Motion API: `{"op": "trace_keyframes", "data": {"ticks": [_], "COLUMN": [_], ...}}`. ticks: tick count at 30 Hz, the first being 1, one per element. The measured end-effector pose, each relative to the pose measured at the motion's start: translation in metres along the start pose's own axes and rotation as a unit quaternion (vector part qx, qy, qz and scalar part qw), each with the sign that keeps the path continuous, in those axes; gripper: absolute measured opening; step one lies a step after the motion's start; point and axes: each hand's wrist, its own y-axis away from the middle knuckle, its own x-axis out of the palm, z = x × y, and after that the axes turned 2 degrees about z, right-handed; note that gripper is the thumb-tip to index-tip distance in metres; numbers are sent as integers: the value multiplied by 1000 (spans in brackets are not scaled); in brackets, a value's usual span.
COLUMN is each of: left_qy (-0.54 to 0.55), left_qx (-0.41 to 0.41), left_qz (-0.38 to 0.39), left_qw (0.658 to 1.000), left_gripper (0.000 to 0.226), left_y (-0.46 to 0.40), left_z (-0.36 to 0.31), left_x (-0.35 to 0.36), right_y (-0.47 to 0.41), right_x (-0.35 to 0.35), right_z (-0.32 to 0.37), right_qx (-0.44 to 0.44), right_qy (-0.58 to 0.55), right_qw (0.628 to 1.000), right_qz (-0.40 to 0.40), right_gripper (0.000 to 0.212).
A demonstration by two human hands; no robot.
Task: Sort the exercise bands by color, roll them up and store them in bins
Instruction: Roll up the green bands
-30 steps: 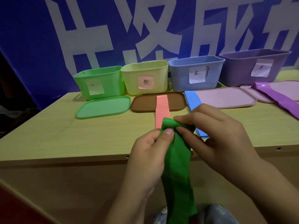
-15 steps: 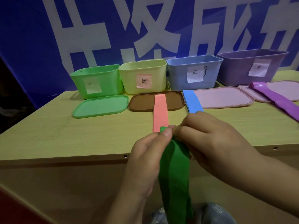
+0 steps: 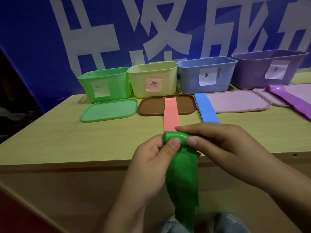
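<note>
A green exercise band [image 3: 182,175] hangs down over the table's front edge, its top end rolled into a small tube. My left hand [image 3: 151,158] pinches the roll from the left with thumb on top. My right hand [image 3: 217,145] grips it from the right, fingers curled over it. A pink band [image 3: 170,115] lies flat from the brown lid toward me. A blue band [image 3: 207,108] lies beside it. A purple band [image 3: 289,100] lies at the far right. Behind stand a green bin [image 3: 104,84], a yellow bin [image 3: 153,79], a blue bin [image 3: 206,73] and a purple bin [image 3: 269,68].
Lids lie in front of the bins: a green lid [image 3: 109,110], a brown lid [image 3: 151,105], a pink lid [image 3: 235,101] and another pink lid [image 3: 264,95] under the purple band. The wooden table [image 3: 50,140] stands against a blue banner wall. Grey cloth [image 3: 223,222] shows at the bottom.
The band's top end has turned from a loose fold into a tighter roll between both hands. The hands stayed near the table's front edge.
</note>
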Motion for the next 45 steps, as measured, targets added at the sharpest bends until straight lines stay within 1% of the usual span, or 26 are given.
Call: {"op": "trace_keyframes", "data": {"ticks": [2, 3, 5, 7, 10, 13, 14, 17, 21, 26, 32, 34, 37, 41, 43, 45], "left_qy": [-7, -8, 1, 31, 72, 77, 75, 68, 78, 29, 15, 25, 44, 24, 28, 40], "left_qx": [2, 4, 8, 6, -3, -9, -5, 7, 11, 11, 17, 18, 11, 12, 11, 9], "left_qz": [1, 2, 1, 0, 0, 7, 9, 2, -15, -15, -37, -36, -32, -67, -74, -69], "left_qw": [1000, 1000, 1000, 1000, 997, 997, 997, 998, 997, 999, 999, 999, 998, 997, 997, 997], "left_gripper": [23, 22, 21, 21, 30, 41, 41, 27, 23, 17, 12, 12, 21, 31, 34, 33], "left_y": [1, 2, 2, 1, 1, 1, 1, 1, 1, 4, 3, 2, 2, 1, 1, 1], "left_z": [1, 1, 1, 0, -2, -3, -4, -5, -7, -9, -9, -10, -11, -9, -7, -9], "left_x": [-1, -1, 0, 2, 3, 2, 3, 5, 5, 5, 10, 10, 10, 10, 9, 8], "right_y": [-1, -1, -1, 0, 1, 2, 2, 0, 1, 3, 2, 1, 1, 2, 1, 0], "right_x": [0, 0, 2, 4, 5, 5, 5, 6, 3, -5, 3, 7, 10, 11, 8, 2], "right_z": [1, 2, 3, 2, 4, 6, 7, 8, 9, 6, -1, -2, -4, -5, -4, -2], "right_qx": [-4, -15, -48, -85, -137, -180, -184, -181, -182, -180, -193, -195, -197, -210, -197, -153], "right_qy": [55, 77, 110, 138, 161, 193, 190, 158, 151, 178, 231, 236, 244, 255, 208, 104], "right_qw": [998, 997, 992, 984, 971, 954, 953, 959, 961, 955, 936, 934, 933, 933, 951, 980], "right_qz": [5, -2, -33, -68, -112, -141, -147, -150, -142, -156, -184, -185, -176, -143, -114, -69], "right_gripper": [39, 35, 25, 26, 23, 20, 20, 19, 20, 20, 17, 15, 16, 19, 18, 20]}}
